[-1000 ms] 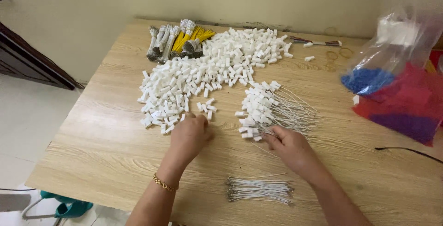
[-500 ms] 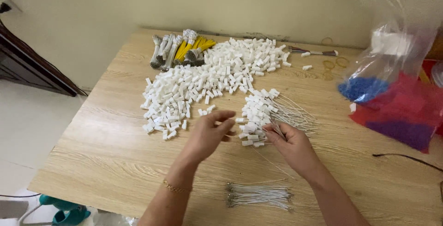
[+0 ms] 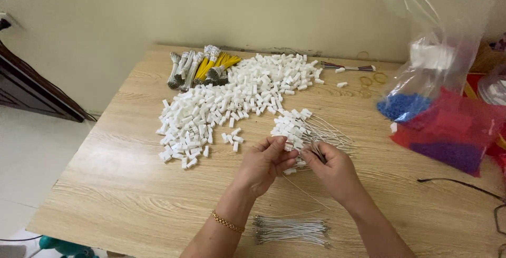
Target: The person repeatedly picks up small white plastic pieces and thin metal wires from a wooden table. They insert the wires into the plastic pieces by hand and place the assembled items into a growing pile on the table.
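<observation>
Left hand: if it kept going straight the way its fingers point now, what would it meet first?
The left hand points up and right, towards the cluster of small white plastic connectors with thin white wires just beyond its fingertips. It would probably meet that first, though height above the wooden table is hard to judge.

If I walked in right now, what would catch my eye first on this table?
Probably the big heap of small white plastic connectors spread across the middle of the wooden table. Next, the left hand and right hand meet near the front edge, pinching a thin white wire. At the right, clear plastic bags hold blue and red pieces.
</observation>
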